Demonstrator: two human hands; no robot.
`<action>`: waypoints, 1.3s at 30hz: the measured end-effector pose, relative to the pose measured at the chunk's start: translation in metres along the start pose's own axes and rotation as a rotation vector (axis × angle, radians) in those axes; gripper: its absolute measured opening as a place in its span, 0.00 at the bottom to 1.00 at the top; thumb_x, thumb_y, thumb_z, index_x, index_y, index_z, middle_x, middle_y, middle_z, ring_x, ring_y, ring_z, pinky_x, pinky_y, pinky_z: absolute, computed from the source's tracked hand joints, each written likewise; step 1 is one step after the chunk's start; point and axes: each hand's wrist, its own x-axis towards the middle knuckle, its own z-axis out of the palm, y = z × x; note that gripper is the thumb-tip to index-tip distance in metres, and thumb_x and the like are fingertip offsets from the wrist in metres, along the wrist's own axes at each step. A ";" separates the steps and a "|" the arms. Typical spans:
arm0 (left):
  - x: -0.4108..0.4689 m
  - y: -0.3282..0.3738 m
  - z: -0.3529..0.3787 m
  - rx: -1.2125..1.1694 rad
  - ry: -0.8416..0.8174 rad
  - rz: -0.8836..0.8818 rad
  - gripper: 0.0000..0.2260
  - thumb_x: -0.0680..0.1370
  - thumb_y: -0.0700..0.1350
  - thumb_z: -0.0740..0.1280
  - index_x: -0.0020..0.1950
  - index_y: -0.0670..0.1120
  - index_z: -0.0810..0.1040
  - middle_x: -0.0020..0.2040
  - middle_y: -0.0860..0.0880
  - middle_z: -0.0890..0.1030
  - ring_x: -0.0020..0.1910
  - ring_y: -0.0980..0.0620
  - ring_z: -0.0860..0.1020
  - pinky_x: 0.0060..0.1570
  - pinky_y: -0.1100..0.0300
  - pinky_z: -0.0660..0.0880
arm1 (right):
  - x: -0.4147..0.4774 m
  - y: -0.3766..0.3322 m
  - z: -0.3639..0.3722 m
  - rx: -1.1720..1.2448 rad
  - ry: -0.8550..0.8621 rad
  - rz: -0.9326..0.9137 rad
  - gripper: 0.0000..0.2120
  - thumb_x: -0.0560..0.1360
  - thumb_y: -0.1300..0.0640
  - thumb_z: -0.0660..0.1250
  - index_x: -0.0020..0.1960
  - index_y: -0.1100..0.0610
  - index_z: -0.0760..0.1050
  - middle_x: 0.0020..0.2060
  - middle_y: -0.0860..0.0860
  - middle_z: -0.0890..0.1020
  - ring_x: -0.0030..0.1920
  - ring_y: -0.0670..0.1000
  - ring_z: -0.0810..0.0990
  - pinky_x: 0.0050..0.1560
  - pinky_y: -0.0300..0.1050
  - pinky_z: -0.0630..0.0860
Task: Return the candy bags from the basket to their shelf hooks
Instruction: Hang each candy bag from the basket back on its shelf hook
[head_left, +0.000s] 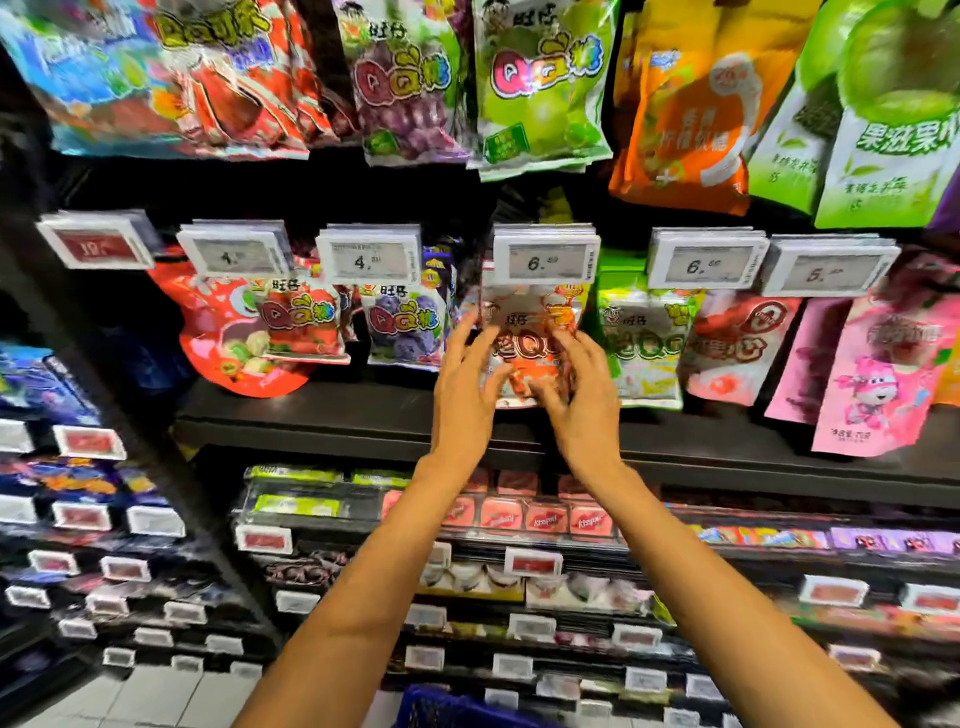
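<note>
An orange and white candy bag (530, 332) hangs in the middle row under the price tag reading 6 (546, 255). My left hand (465, 379) rests against the bag's left edge with its fingers spread. My right hand (574, 387) covers the bag's lower right part, fingers curled onto it. Motion blur hides whether either hand truly grips the bag, and the hook behind the tag is out of sight. The blue basket (441, 709) shows only its rim at the bottom edge, between my forearms.
Neighbouring bags hang close: a purple one (402, 327) to the left, a green one (644, 343) to the right. More bags fill the top row (540, 88). A black shelf ledge (322, 421) runs below, with boxed sweets (519, 517) and price tags further down.
</note>
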 end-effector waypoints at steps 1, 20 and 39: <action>0.002 0.000 0.000 -0.003 -0.007 -0.008 0.19 0.76 0.35 0.69 0.67 0.37 0.74 0.74 0.38 0.65 0.73 0.46 0.65 0.72 0.56 0.62 | 0.001 0.000 0.000 -0.003 0.003 -0.004 0.27 0.74 0.63 0.72 0.71 0.55 0.70 0.70 0.56 0.69 0.69 0.50 0.69 0.61 0.21 0.61; 0.022 0.001 0.003 -0.073 -0.066 -0.088 0.25 0.77 0.35 0.68 0.73 0.48 0.70 0.76 0.48 0.66 0.75 0.52 0.62 0.73 0.62 0.59 | 0.023 0.008 0.004 0.045 -0.019 -0.021 0.30 0.71 0.61 0.75 0.70 0.48 0.71 0.61 0.44 0.74 0.62 0.40 0.72 0.66 0.40 0.71; 0.026 -0.010 0.007 -0.086 -0.056 -0.092 0.25 0.76 0.35 0.70 0.72 0.46 0.72 0.75 0.47 0.68 0.69 0.64 0.61 0.64 0.81 0.55 | 0.032 0.014 0.006 0.060 -0.016 0.010 0.30 0.68 0.59 0.78 0.68 0.50 0.74 0.61 0.47 0.77 0.62 0.45 0.76 0.63 0.50 0.76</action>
